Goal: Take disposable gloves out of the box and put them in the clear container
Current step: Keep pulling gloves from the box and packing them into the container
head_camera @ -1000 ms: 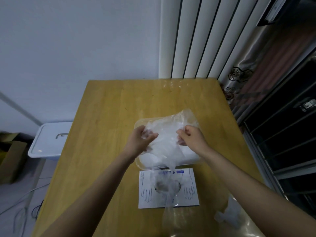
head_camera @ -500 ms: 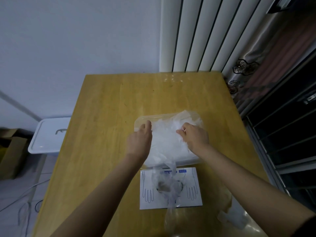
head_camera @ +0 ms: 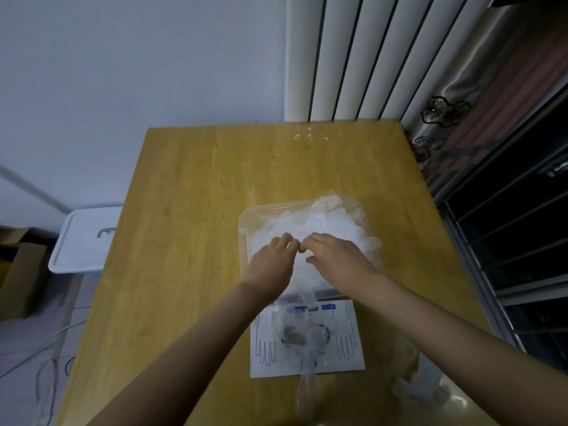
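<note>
A clear container (head_camera: 246,224) stands mid-table, heaped with crumpled translucent gloves (head_camera: 325,221). My left hand (head_camera: 272,265) and my right hand (head_camera: 338,262) rest on the near part of the heap, fingertips almost meeting at its middle. Their fingers bend loosely down onto the plastic and press it; neither hand lifts a glove. Just in front of the container lies the white glove box (head_camera: 349,359), printed with hand outlines. One loose glove (head_camera: 304,392) trails from its opening toward the table's near edge.
The wooden table (head_camera: 190,241) ends at a wall behind. More crumpled clear plastic (head_camera: 430,392) lies at the near right corner. A white lidded bin (head_camera: 83,241) and cardboard boxes (head_camera: 21,272) sit on the floor to the left. To the right are a radiator and dark shelving.
A second ago both hands held gloves above the container. They lowered them in, pressed down wide apart, and have now drawn together over the middle of the heap.
</note>
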A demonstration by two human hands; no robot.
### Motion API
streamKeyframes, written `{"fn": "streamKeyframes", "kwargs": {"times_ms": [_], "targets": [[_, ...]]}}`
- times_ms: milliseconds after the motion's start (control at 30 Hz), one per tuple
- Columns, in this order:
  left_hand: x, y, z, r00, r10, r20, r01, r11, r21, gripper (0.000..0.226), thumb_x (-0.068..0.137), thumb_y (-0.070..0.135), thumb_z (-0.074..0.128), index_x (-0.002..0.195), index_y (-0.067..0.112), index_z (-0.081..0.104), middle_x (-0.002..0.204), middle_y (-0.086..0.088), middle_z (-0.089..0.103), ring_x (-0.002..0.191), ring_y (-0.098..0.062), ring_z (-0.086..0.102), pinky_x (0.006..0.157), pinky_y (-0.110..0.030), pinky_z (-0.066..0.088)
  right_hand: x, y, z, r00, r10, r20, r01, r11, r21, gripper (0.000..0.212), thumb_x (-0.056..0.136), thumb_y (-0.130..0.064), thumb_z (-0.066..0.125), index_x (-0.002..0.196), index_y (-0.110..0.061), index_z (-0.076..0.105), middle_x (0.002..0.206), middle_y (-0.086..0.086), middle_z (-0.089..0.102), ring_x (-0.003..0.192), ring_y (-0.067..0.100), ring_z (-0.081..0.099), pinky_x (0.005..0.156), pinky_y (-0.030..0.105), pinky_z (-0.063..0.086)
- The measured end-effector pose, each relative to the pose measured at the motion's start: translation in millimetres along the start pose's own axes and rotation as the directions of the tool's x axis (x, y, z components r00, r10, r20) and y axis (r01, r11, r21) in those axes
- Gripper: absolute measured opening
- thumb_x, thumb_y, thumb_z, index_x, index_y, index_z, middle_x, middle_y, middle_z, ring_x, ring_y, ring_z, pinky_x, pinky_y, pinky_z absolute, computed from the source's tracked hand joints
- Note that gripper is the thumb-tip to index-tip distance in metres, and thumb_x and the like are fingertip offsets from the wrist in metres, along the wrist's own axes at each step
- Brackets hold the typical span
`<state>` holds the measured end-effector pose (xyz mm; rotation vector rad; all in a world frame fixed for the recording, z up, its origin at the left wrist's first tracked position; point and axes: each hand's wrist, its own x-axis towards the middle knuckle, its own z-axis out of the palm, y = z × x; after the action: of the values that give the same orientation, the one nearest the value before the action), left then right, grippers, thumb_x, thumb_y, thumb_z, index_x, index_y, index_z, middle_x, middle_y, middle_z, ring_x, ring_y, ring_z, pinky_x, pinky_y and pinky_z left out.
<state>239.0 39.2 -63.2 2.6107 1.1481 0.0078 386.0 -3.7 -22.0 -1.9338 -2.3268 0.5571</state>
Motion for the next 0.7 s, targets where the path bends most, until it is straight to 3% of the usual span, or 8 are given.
{"fn": "streamKeyframes", "kwargs": {"times_ms": [67, 167, 367, 533, 700], "targets": [[4, -2, 5, 0.976, -0.053, 0.21, 0.027, 0.992, 0.126, 0.057, 0.099, 0.025, 0.046, 0.147, 0.012, 0.02, 0.157, -0.011, 0.013, 0.142, -0.03, 0.021, 0.114, -0.037, 0.026, 8, 13, 10, 0.996, 0.012, 0.084, -0.007, 0.999, -0.052, 0.043, 0.097, -0.014, 0.051, 0.138, -0.018, 0.042, 0.142, 0.001, 0.044, 0.128, 0.017, 0.042, 0.102, 0.029, 0.037], [15, -4, 12, 0.939, -0.106, 0.326, 0.015, 0.963, 0.269, 0.074, 0.097, 0.033, 0.05, 0.151, 0.012, 0.004, 0.159, -0.014, -0.005, 0.145, -0.037, 0.003, 0.118, -0.045, 0.014, 17, 26, 21, 0.991, 0.019, 0.132, -0.004, 0.994, -0.109, 0.061, 0.094, -0.01, 0.055, 0.147, -0.022, 0.029, 0.155, 0.003, 0.025, 0.141, 0.019, 0.024, 0.113, 0.031, 0.023], [25, -12, 34, 0.917, -0.168, 0.362, 0.068, 0.959, 0.273, 0.072, 0.092, 0.012, 0.058, 0.148, 0.012, 0.013, 0.158, -0.013, -0.003, 0.14, -0.042, 0.017, 0.108, -0.041, 0.035, 29, 48, 37, 0.966, 0.118, 0.232, -0.08, 0.982, -0.17, 0.078, 0.089, -0.021, 0.063, 0.151, -0.027, 0.016, 0.16, 0.0, 0.003, 0.144, 0.024, 0.017, 0.115, 0.037, 0.019], [27, -15, 41, 0.921, -0.161, 0.356, 0.083, 0.971, 0.224, 0.069, 0.089, 0.0, 0.052, 0.146, 0.01, 0.015, 0.156, -0.012, 0.007, 0.134, -0.039, 0.028, 0.099, -0.04, 0.044, 38, 59, 48, 0.922, 0.152, 0.355, -0.1, 0.982, -0.162, 0.075, 0.09, -0.033, 0.061, 0.151, -0.028, 0.017, 0.16, -0.002, 0.009, 0.144, 0.024, 0.021, 0.117, 0.038, 0.013], [28, -15, 35, 0.92, -0.154, 0.36, 0.046, 0.955, 0.292, 0.063, 0.092, 0.011, 0.054, 0.145, 0.011, 0.02, 0.154, -0.013, 0.016, 0.129, -0.035, 0.036, 0.097, -0.039, 0.043, 41, 54, 34, 0.885, 0.194, 0.424, -0.193, 0.98, -0.044, 0.064, 0.094, -0.029, 0.056, 0.149, -0.022, 0.025, 0.159, 0.003, 0.017, 0.143, 0.025, 0.021, 0.115, 0.037, 0.019]]}}
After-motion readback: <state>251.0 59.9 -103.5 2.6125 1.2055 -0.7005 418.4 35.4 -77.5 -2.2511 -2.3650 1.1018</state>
